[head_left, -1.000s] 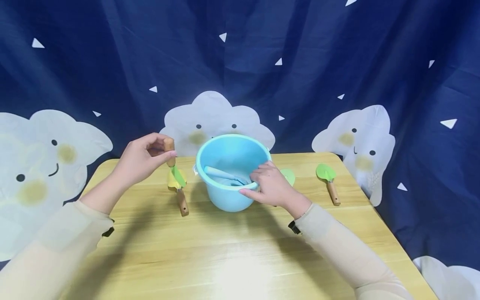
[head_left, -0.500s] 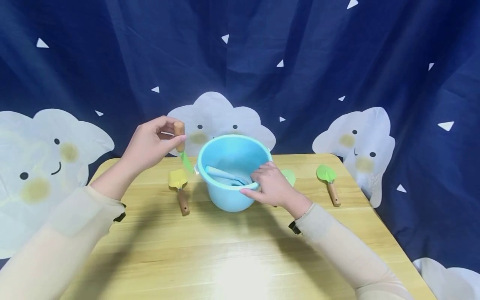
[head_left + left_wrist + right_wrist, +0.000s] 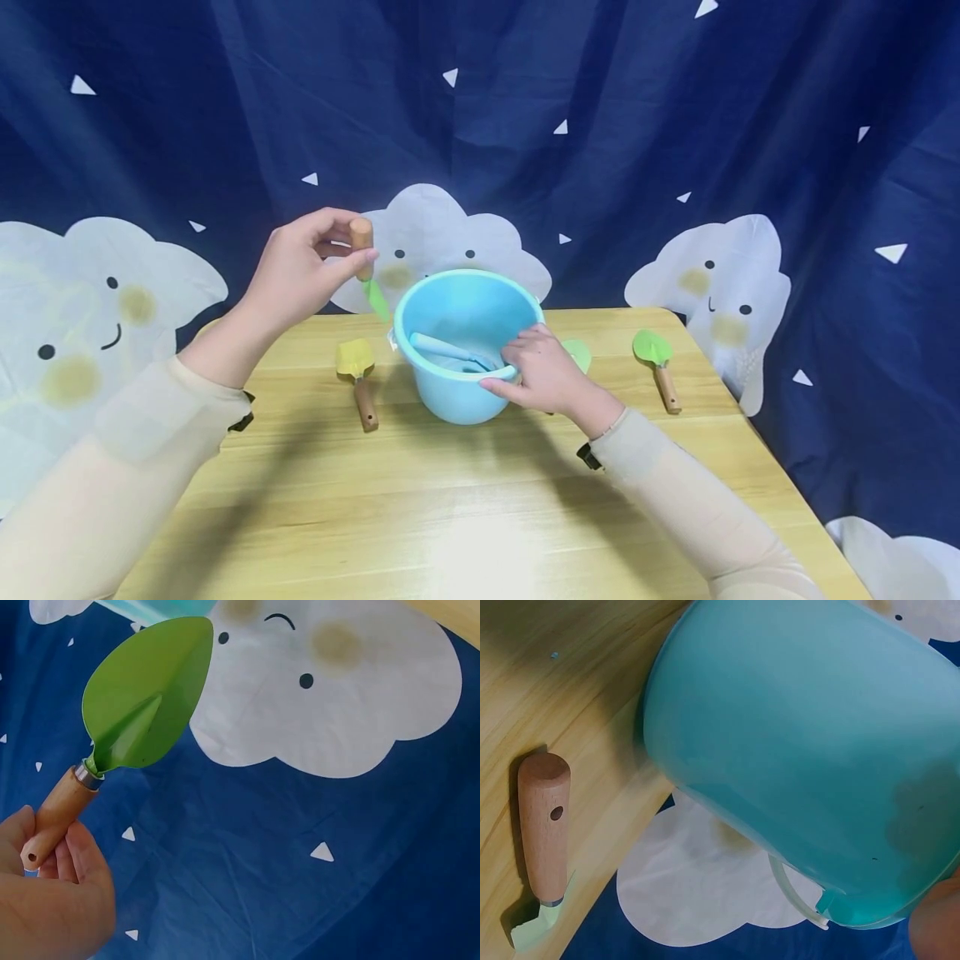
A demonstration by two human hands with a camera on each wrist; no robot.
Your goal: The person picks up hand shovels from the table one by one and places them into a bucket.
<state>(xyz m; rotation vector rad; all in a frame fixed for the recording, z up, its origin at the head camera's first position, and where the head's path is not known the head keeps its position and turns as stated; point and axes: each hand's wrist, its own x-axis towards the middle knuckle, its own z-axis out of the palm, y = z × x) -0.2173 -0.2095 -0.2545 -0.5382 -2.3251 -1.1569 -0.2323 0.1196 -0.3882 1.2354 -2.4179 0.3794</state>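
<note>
One trowel hangs pinched in our left grip; our right grip clasps the bucket, seemingly steadying it.

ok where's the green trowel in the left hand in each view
Head: green trowel left of centre, in the left hand.
Left wrist: upper left, blade up.
Right wrist: not in it; the pale-bladed trowel at lower left is another.
Shared landmark: blue bucket, mid-picture in head, cut off at top in left wrist, large in right wrist.
</note>
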